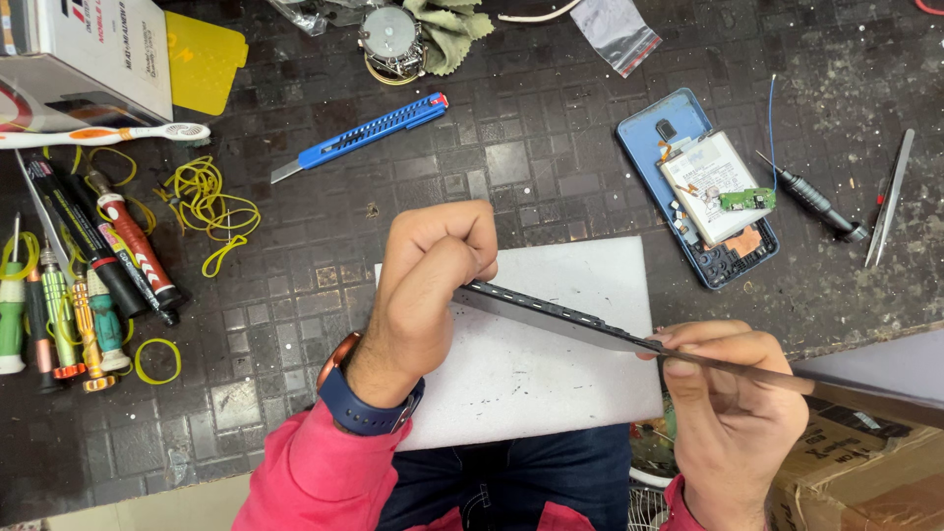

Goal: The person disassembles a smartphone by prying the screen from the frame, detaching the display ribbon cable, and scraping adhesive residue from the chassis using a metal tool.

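The left hand (433, 285) grips a thin phone frame (551, 310) edge-on over a white pad (551, 383); the right hand (733, 398) pinches a flat metal blade (747, 372) at the frame's four o'clock end.

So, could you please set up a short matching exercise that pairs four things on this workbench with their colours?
Things:
1. utility knife
2. rubber bands
3. phone frame, held edge-on between the left hand and the right hand
4. foam pad

Colours:
A. yellow
B. white
C. blue
D. dark grey

Right pairs: 1-C, 2-A, 3-D, 4-B
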